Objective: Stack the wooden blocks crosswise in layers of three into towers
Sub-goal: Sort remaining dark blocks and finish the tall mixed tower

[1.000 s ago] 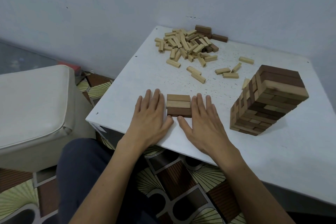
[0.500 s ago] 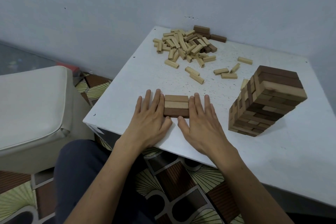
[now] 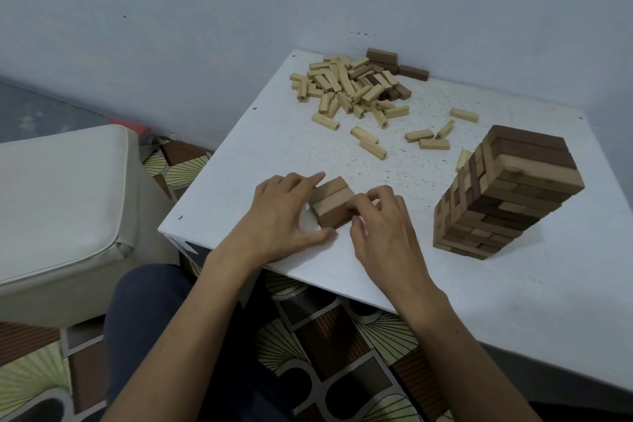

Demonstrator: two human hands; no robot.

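Note:
A layer of three wooden blocks point(image 3: 331, 201), two light and one dark, lies near the front edge of the white table point(image 3: 513, 302), turned at an angle. My left hand point(image 3: 279, 216) grips its left side, fingers along the far end and thumb near the front corner. My right hand point(image 3: 380, 219) holds its right side with curled fingers. A finished tower point(image 3: 496, 195) of crosswise light and dark layers stands to the right. A heap of loose blocks point(image 3: 352, 86) lies at the table's far side.
Scattered single blocks point(image 3: 426, 139) lie between the heap and the tower. A white cushioned seat point(image 3: 61, 202) stands left of the table. The wall runs close behind the table. Patterned floor and my dark-clothed leg point(image 3: 150, 336) show below the table edge.
Both hands lay flat on either side of the three-block layer; now their fingers curl round it and the layer has turned counterclockwise. The camera view has shifted slightly.

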